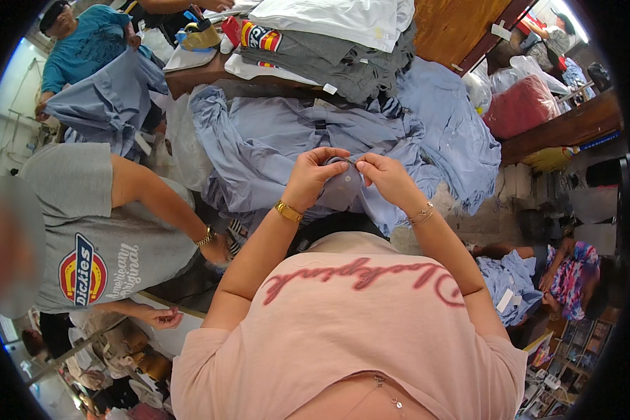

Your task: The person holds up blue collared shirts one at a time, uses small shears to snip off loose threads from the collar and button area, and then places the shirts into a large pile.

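My left hand (316, 176) and my right hand (388, 180) are close together in front of my chest. Both pinch the edge of a light blue button shirt (343, 190) between thumb and fingertips. Small pale buttons show on the cloth just below the fingers. Which part of the shirt the fingertips hold is too small to tell. Behind my hands, more light blue shirts (262, 136) lie spread and rumpled, a dark label showing on one. A loose heap of the same blue cloth (448, 126) hangs to the right.
Folded grey garments (329, 59) and white ones (343, 21) are stacked on a wooden table at the back. Close on my left stands a person in a grey shirt (94, 238); another in teal (91, 49) holds a blue shirt. At right, a seated person has blue cloth (507, 283).
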A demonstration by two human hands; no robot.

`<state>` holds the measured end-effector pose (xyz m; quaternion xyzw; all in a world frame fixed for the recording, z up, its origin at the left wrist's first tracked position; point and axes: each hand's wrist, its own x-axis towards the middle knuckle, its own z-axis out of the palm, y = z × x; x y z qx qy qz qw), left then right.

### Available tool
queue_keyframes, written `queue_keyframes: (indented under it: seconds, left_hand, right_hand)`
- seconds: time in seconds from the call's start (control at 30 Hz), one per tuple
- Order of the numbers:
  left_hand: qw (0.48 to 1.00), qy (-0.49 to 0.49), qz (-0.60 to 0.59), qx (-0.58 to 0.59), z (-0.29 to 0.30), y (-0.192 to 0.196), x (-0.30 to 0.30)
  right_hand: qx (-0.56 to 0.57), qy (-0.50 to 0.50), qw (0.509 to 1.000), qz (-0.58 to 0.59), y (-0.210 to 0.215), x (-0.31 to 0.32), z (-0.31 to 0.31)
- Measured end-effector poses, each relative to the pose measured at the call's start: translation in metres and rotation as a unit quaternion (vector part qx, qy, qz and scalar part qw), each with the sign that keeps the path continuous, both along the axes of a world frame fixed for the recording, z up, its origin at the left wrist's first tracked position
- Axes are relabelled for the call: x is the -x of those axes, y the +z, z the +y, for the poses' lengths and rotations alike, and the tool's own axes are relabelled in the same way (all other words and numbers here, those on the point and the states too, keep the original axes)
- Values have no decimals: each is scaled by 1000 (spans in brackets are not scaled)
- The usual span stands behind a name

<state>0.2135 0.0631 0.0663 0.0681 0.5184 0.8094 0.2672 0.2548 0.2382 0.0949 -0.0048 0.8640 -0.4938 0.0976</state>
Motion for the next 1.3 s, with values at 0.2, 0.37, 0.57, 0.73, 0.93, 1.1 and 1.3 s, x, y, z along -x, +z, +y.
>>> queue_keyframes:
  seconds: [0.2,0.37,0.57,0.73,0.93,1.1,1.3]
  left_hand:
    - [999,40,-4,25,11,0,-5]
    - [997,69,-16,23,10,0,-9]
    - [992,117,17,49,12,4,-12]
    - [984,137,45,107,15,3,-12]
    - [980,155,41,121,28,7,-13]
    - [981,163,26,100,34,12,-15]
    - [972,202,46,111,43,13,-19]
  right_hand:
    - [44,15,999,-14,-8,6,12]
    - [48,42,998,-20,-10,12,14]
    - [82,77,994,-19,-16,23,15]
    - [51,97,994,-8,-7,28,18]
    - [39,136,990,-5,-5,37,31]
    - [55,181,982,-14,-2,47,42]
    - [10,203,979,-6,12,54,47]
